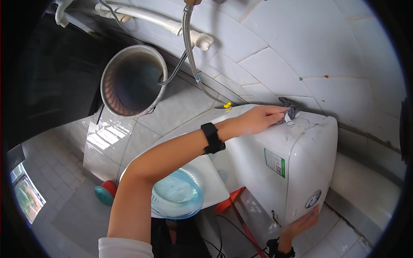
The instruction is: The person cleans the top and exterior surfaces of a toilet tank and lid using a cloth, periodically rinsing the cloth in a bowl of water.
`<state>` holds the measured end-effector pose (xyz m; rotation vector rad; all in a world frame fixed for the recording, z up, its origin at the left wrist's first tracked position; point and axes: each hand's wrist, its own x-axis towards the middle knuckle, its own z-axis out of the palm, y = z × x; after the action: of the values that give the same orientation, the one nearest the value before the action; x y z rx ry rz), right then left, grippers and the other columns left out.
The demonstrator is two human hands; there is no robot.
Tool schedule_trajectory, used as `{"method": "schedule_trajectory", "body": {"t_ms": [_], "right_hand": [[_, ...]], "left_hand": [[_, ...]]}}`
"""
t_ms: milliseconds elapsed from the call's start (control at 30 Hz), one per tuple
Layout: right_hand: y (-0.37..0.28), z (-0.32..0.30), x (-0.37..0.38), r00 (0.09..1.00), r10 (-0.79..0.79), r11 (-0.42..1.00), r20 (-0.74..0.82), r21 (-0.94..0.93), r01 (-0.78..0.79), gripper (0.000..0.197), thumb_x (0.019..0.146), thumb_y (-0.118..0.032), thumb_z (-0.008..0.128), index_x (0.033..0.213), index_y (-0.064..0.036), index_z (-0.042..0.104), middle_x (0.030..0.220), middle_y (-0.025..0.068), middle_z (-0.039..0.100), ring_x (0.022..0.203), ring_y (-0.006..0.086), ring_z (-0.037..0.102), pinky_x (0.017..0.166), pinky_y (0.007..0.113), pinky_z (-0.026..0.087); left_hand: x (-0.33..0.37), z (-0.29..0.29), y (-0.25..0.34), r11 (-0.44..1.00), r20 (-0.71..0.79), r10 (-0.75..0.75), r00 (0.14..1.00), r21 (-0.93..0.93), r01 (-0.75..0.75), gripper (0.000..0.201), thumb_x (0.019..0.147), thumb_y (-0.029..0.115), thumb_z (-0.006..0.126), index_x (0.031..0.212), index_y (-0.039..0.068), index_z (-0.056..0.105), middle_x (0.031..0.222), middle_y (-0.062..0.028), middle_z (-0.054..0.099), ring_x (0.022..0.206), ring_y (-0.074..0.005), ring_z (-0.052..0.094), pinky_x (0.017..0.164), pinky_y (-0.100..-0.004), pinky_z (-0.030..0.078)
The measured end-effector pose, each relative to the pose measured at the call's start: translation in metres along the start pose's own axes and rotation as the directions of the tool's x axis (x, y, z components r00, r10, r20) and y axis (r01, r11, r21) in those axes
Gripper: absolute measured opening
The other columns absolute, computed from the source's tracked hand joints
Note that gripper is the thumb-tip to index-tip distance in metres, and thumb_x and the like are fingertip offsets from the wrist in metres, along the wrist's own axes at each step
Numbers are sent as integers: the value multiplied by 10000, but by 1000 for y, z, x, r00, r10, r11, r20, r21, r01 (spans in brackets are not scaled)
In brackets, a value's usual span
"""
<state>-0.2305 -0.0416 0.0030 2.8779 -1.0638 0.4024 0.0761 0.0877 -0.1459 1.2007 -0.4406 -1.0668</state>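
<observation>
My left hand point(260, 119) reaches across to the far end of a white toilet tank point(266, 144). It is closed on a crumpled dark grey cloth point(291, 112), pressed against the tank near the wall. Whitish wet smears show on the surface beside the cloth. My right hand point(302, 223) lies with fingers stretched along the tank's near end, just below a round chrome button point(313, 199). Nothing shows in that hand. A clear blue basin point(200, 200) sits on the white toilet point(217, 180), partly hidden by my left forearm.
A grey bucket point(161, 64) stands by the tiled wall, under a white pipe point(150, 16) and a braided hose point(187, 32). A yellow valve handle point(227, 105) is behind the tank. A red-handled tool point(242, 221) and dark cords lie near my feet. A teal-and-red container point(104, 195) is at left.
</observation>
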Motion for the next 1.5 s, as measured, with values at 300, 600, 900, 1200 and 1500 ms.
{"method": "schedule_trajectory", "body": {"t_ms": [300,600,900,1200,1500], "right_hand": [[-2,4,-3,998,-37,999,-41,16,38,391,941,-127,332,1292,35,386,1255,191,435,1186,329,381,1017,418,266],[7,9,-1,987,-50,998,-152,-39,45,351,898,-74,374,1214,20,495,1158,204,506,1120,367,427,963,449,315],[10,16,2,956,-90,993,-278,46,107,300,898,-93,450,1180,-27,530,1146,159,525,1039,347,500,882,397,406],[-59,13,-90,974,14,818,-225,563,118,358,834,-30,528,1189,-16,491,1166,146,518,1090,312,469,934,393,357],[-181,94,-263,895,-370,567,249,824,5,280,758,33,547,1032,-23,535,1036,156,548,989,318,523,825,400,438]], "left_hand": [[-9,-29,-106,898,-399,52,916,420,131,387,939,325,428,1205,64,535,1042,-193,612,893,-303,599,797,-323,451],[-88,-6,-56,964,-426,-142,893,-263,28,388,961,323,390,1067,10,594,873,-52,629,754,-118,577,665,-283,471],[-274,80,-32,979,-561,-190,806,-171,111,401,857,187,624,1189,-9,512,926,-28,597,861,-81,536,758,-237,442],[-360,107,-166,926,-784,-119,610,133,352,531,817,162,632,1270,-35,439,1072,-229,603,959,-263,613,811,-317,463],[-413,108,-183,967,-736,-8,677,167,193,550,827,42,593,1334,31,381,1216,-159,540,1134,-235,518,877,-343,452]]}}
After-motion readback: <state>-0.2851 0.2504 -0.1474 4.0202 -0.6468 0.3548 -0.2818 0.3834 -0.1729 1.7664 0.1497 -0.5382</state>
